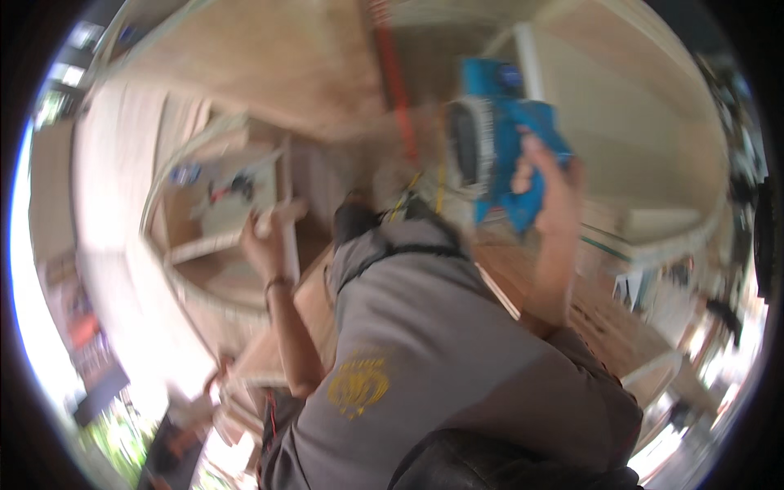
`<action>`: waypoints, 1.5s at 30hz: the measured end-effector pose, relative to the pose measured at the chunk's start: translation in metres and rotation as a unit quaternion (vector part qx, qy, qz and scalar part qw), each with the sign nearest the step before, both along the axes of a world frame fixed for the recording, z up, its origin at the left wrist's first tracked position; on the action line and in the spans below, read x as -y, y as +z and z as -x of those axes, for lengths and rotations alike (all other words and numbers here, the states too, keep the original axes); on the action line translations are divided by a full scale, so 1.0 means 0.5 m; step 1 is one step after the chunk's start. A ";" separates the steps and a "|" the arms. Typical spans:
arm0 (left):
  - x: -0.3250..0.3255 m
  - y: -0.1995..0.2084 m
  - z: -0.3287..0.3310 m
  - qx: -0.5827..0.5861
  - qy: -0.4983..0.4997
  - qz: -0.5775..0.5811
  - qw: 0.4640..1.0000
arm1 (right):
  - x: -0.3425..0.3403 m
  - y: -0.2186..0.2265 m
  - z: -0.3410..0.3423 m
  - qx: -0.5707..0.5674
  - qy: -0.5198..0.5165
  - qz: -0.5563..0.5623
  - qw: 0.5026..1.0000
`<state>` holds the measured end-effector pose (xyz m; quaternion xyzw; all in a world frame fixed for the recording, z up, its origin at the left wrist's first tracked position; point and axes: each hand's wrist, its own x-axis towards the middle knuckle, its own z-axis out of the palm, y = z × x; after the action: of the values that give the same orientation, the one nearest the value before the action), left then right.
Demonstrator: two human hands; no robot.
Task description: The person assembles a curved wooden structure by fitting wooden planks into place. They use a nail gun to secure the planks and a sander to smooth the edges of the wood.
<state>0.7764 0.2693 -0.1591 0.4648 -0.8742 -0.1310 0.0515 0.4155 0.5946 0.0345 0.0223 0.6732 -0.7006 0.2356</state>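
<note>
My right hand (535, 175) is wrapped round the handle of a blue belt sander (494, 139), held up off the wood at the right. A dark, rounded band shows on the sander's left side; motion blurs its details. My left hand (265, 245) is raised at the left with fingers apart, above a curved wooden frame (204, 245). No held object can be made out in it. Inside that frame's compartments lie a small dark and red tool (233, 189) and a blue round object (184, 173).
A large wooden panel (269, 65) stands ahead. To the right is another curved wooden frame (653, 122). An orange-red strip (396, 82) runs down between them. Wooden boards (604, 318) lie at my right side, and a pale curved panel (122, 204) rises at the left.
</note>
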 end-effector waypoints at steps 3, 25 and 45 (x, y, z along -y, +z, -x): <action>0.041 -0.043 -0.050 0.132 0.054 -0.013 0.990 | 0.012 0.009 -0.009 -0.027 -0.016 0.008 0.999; 0.027 -0.056 0.018 0.022 0.097 -0.002 0.995 | -0.097 -0.058 0.299 -0.105 -0.288 -0.083 0.948; 0.005 -0.063 -0.042 -0.149 0.209 0.081 0.963 | -0.288 -0.242 0.532 -0.002 -0.250 -0.093 0.964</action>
<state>0.7976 0.2669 -0.1908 0.6069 -0.7475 -0.1134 0.2450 0.1497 0.7388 -0.0864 0.2104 0.7090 -0.6713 0.0482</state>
